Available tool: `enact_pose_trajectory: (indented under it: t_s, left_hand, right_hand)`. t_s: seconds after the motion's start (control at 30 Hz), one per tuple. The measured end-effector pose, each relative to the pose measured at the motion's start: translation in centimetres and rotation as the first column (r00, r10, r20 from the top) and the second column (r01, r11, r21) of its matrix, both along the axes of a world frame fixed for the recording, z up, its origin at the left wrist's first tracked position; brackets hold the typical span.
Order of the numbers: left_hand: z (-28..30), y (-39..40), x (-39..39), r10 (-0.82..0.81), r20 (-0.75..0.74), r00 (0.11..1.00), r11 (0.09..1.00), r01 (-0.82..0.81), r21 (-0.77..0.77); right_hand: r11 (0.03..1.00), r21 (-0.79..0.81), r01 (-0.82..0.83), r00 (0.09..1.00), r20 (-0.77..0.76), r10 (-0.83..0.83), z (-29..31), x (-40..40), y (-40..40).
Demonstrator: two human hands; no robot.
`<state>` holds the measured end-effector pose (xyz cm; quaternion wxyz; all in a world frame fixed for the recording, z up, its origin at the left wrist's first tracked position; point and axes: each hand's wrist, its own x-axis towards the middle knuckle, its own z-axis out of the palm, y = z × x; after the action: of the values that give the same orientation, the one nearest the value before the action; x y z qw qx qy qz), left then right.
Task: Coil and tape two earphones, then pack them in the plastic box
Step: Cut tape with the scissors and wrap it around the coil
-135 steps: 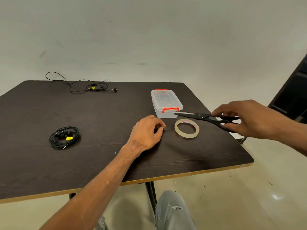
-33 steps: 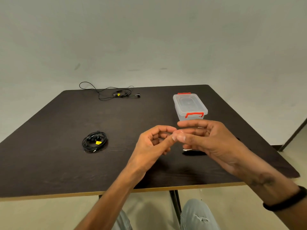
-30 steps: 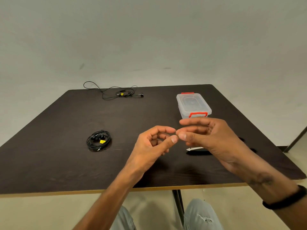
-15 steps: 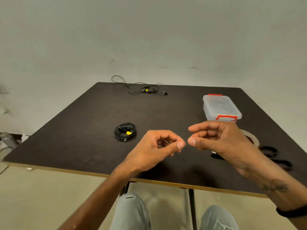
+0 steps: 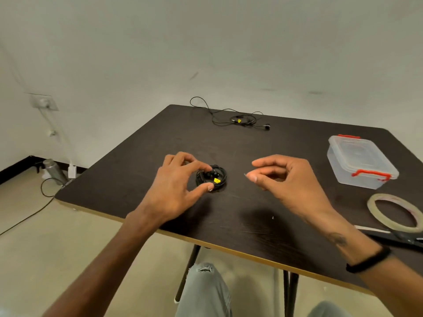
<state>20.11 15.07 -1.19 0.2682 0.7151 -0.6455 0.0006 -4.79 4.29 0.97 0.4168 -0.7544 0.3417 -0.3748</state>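
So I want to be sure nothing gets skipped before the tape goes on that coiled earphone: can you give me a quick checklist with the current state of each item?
1. Coiled earphone wound in a tight loop on the table: ok.
2. Left hand steadying the coil, thumb and fingers at its edge: ok.
3. Cut tape piece pinched in the right hand: cannot tell, too small to see.
4. Second earphone coiled: not ok, it lies loose at the far edge.
5. Plastic box open for packing: not ok, lid is on.
6. Tape roll and scissors nearby: ok.
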Motion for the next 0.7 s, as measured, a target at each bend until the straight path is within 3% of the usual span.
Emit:
enact_pose_trajectory:
  t_s: [0.17,0.33,0.4,0.7]
  left_hand:
    - [-0.5,-1.8,-1.7,0.012,0.082,0.997,0.998,-0.018,0.066]
    - [-1.8,-2.3,-1.9,0.064,0.076,0.995,0.996,-0.069,0.06]
    - [-1.9,-2.4,-1.9,0.056,0.045,0.997,0.996,-0.059,0.06]
    - [-0.8,-3.4,-0.1,0.026,-0.108,0.994,0.978,-0.003,0.21]
  right_hand:
    - [0.937,-0.341,-0.082,0.988,-0.148,0.032,-1.1,3.4,-2.3]
    - [0.652,-0.689,-0.316,0.927,-0.371,0.056,-2.3,5.3,-5.3]
    - [0.585,-0.727,-0.36,0.91,-0.411,0.049,-2.6,5.6,-6.2]
    - [0.567,-0.71,-0.417,0.886,-0.456,0.079,-3.5,5.6,-6.4]
